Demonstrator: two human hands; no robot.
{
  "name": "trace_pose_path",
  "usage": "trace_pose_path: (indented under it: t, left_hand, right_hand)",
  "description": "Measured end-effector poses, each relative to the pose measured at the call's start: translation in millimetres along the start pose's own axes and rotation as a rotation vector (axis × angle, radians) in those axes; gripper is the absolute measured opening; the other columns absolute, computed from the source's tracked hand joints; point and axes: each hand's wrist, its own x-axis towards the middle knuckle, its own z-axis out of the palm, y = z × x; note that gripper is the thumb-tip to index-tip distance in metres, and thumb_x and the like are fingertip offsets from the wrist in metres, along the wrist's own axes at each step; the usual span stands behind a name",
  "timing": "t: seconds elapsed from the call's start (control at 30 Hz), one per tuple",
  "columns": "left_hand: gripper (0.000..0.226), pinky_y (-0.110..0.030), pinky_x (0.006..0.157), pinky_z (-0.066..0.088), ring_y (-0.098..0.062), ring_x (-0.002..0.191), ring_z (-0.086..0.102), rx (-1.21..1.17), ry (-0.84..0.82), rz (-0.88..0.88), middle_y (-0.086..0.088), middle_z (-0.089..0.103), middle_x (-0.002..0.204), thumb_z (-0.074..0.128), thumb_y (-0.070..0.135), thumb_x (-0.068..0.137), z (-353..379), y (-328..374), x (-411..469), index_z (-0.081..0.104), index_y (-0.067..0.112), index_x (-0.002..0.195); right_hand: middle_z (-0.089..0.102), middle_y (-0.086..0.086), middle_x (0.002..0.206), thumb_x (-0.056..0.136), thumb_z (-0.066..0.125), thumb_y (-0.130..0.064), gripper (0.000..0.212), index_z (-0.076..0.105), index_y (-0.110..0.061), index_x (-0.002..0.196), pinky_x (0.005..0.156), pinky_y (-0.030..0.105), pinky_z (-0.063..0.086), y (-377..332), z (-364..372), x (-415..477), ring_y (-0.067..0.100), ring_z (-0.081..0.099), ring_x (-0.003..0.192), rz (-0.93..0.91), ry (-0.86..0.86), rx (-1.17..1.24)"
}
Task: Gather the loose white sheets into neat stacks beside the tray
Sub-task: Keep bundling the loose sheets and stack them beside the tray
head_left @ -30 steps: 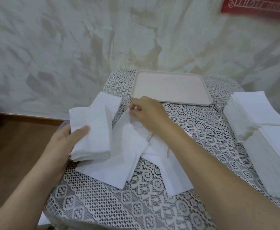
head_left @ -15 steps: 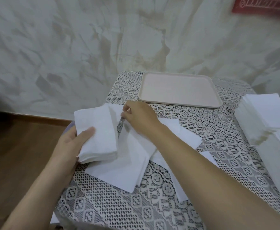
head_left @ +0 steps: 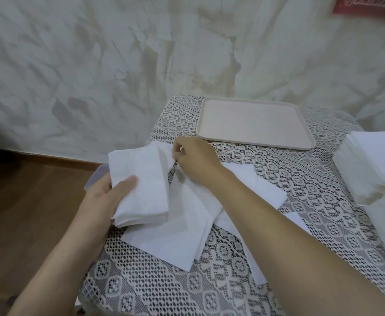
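Observation:
My left hand (head_left: 106, 197) grips a thick stack of white sheets (head_left: 141, 185) at the table's left edge, thumb on top. Just right of the stack, my right hand (head_left: 196, 161) pinches the far corner of a loose white sheet (head_left: 164, 153) lying beside it. Several more loose sheets (head_left: 177, 229) lie spread and overlapping under my right forearm. The pale pink tray (head_left: 253, 124) sits bare at the far side of the table.
Two tall stacks of white sheets (head_left: 378, 165) stand at the table's right edge. A lace cloth (head_left: 159, 283) covers the table. A wooden floor (head_left: 27, 201) lies to the left, a marbled wall behind.
My right hand has slid left across the loose sheets toward the held stack and now pinches a sheet corner beside it. My left hand has kept its hold on the stack.

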Motion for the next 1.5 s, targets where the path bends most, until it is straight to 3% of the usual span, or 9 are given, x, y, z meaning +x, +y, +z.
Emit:
trace_pose_path:
  t: [0.13,0.37,0.57,0.73,0.93,1.0,1.13,1.3,1.5]
  left_hand:
    - [0.035,-0.063,0.108,0.050,-0.032,0.114,0.072,0.001,-0.017,-0.001,-0.004,0.079,0.116,0.078,0.036,0.090,-0.4,3.1,-1.2,0.074,0.023,0.122]
    - [0.026,-0.058,0.108,0.050,-0.034,0.115,0.071,-0.052,-0.058,-0.033,-0.008,0.079,0.116,0.065,0.027,0.101,10.7,8.2,-9.1,0.071,0.016,0.124]
    - [0.022,-0.045,0.076,0.062,-0.028,0.102,0.071,0.011,-0.084,-0.079,-0.005,0.079,0.108,0.068,0.031,0.099,35.7,16.4,-19.7,0.072,0.024,0.120]
    - [0.029,-0.054,0.087,0.060,-0.038,0.116,0.069,-0.015,-0.043,-0.095,-0.013,0.076,0.120,0.070,0.032,0.098,40.5,13.1,-14.2,0.072,0.018,0.124]
    - [0.027,-0.042,0.069,0.063,-0.033,0.111,0.070,-0.003,-0.049,-0.090,-0.009,0.076,0.119,0.066,0.032,0.101,37.5,11.7,-17.5,0.071,0.021,0.126]
    - [0.027,-0.042,0.068,0.063,-0.033,0.111,0.070,-0.008,-0.038,-0.088,-0.010,0.075,0.120,0.066,0.031,0.102,33.7,10.6,-15.6,0.070,0.020,0.127]
    - [0.020,-0.046,0.091,0.056,-0.033,0.107,0.072,-0.027,-0.042,-0.052,-0.011,0.078,0.116,0.063,0.023,0.103,30.9,9.9,-13.6,0.072,0.016,0.120]
    - [0.025,-0.044,0.092,0.055,-0.032,0.107,0.072,-0.047,-0.047,-0.046,-0.011,0.078,0.116,0.063,0.023,0.103,28.8,9.6,-12.0,0.071,0.011,0.124]
    - [0.023,-0.039,0.086,0.055,-0.024,0.102,0.074,-0.061,-0.055,-0.037,-0.003,0.081,0.109,0.062,0.024,0.103,27.4,12.7,-14.8,0.071,0.015,0.122]
  right_hand:
    - [0.060,-0.005,0.085,0.099,0.054,-0.013,0.010,0.062,-0.016,0.095,0.072,0.037,0.046,2.6,-18.4,-7.8,0.021,0.056,0.080,0.015,0.052,0.114]
    - [0.063,-0.008,0.080,0.097,0.058,-0.013,0.020,0.057,-0.024,0.080,0.074,0.035,0.045,53.3,-96.0,-83.7,0.014,0.058,0.076,0.128,0.060,0.189]
    - [0.066,-0.008,0.078,0.100,0.058,-0.017,0.018,0.060,-0.026,0.085,0.069,0.036,0.046,101.1,-121.0,-156.6,0.016,0.061,0.074,0.304,-0.025,0.071]
    - [0.065,-0.011,0.096,0.101,0.057,-0.024,0.011,0.064,-0.028,0.108,0.073,0.031,0.047,65.9,-109.1,-163.0,0.011,0.061,0.084,0.201,0.054,-0.056]
    - [0.053,0.004,0.134,0.095,0.060,-0.057,0.059,0.055,-0.017,0.139,0.094,0.041,0.049,11.3,-62.0,-132.2,0.026,0.057,0.116,0.086,-0.117,-0.133]
    - [0.051,0.007,0.131,0.091,0.065,-0.059,0.062,0.058,-0.012,0.131,0.088,0.042,0.049,5.8,-56.4,-117.4,0.029,0.056,0.113,0.109,-0.162,-0.180]
    - [0.062,0.006,0.129,0.092,0.071,-0.048,0.055,0.058,-0.012,0.132,0.086,0.037,0.049,6.8,-46.2,-98.8,0.029,0.061,0.113,0.152,-0.201,-0.119]
    - [0.065,0.005,0.129,0.097,0.065,-0.038,0.043,0.060,-0.018,0.134,0.079,0.030,0.038,10.9,-36.4,-89.8,0.029,0.061,0.117,0.163,-0.172,-0.053]
    - [0.069,0.002,0.094,0.093,0.067,-0.030,0.012,0.069,-0.018,0.091,0.067,0.030,0.039,16.5,-78.2,-101.1,0.024,0.063,0.091,0.199,-0.090,0.102]
